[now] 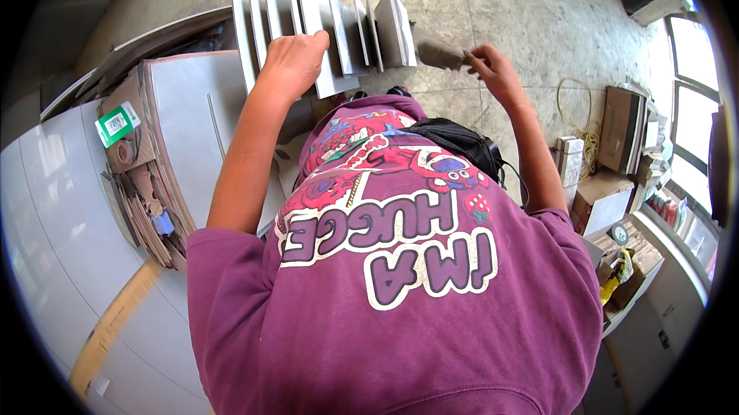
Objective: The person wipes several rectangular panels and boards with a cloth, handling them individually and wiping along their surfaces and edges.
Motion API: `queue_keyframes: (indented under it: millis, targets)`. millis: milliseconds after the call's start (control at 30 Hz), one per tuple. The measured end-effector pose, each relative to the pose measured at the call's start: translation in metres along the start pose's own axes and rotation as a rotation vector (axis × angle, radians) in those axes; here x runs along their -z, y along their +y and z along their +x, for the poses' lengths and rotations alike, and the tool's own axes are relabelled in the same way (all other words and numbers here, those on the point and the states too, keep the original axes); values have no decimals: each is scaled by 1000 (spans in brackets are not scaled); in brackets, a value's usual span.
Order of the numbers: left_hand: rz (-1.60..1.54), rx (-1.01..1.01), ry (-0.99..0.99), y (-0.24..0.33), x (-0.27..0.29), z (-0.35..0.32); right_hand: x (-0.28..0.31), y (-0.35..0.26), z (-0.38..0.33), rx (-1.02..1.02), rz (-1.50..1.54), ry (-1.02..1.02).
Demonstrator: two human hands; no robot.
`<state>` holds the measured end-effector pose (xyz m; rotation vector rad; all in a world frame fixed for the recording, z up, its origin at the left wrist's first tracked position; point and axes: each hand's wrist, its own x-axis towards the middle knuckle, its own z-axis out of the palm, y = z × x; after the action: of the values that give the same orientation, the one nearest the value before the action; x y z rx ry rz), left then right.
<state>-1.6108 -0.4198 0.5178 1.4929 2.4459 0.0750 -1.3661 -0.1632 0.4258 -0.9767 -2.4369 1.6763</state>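
Note:
A row of thin white and grey panels (397, 34) stands on edge in front of me, with gaps between them. My left hand (295, 65) is closed at the edge of a taller white panel (314, 22) in that row; its fingertips are partly hidden. To the right of the row, my right hand (496, 75) pinches one end of a grey-brown cloth (443, 54). The cloth stretches left toward the outermost grey panel, and whether it touches that panel is hard to tell.
Larger boards (196, 107) and flattened cardboard (142, 161) lean at my left. Boxes (603, 199) and a coiled yellow hose (590, 142) are at the right, by the windows. Concrete floor (523, 11) stretches beyond the panels. A black bag (462, 144) hangs at my waist.

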Motion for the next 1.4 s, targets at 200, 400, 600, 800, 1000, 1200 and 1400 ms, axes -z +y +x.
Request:
queue_keyframes:
  millis: [200, 400, 600, 800, 1000, 1200, 1400]
  targets:
    - [-116, 121, -184, -18, -57, -12, 6, 94, -42, -314, 34, 146]
    - [-262, 342, -403, -18, -120, -60, -1, 184, -94, -514, -119, 227]
    - [-557, 585, -401, -38, -193, -115, -2, 189, -139, -589, -226, 239]
    - [-1018, 842, -396, -56, -221, -145, -4, 201, -153, -683, -206, 308]
    - [-1211, 990, -399, -77, -236, -147, 0, 187, -153, -743, -96, 414]
    - [-1294, 924, -293, -90, -231, -126, 22, 195, -146, -721, 88, 597]
    - [-1305, 1025, -234, -86, -232, -119, 64, 184, -127, -617, 139, 741]
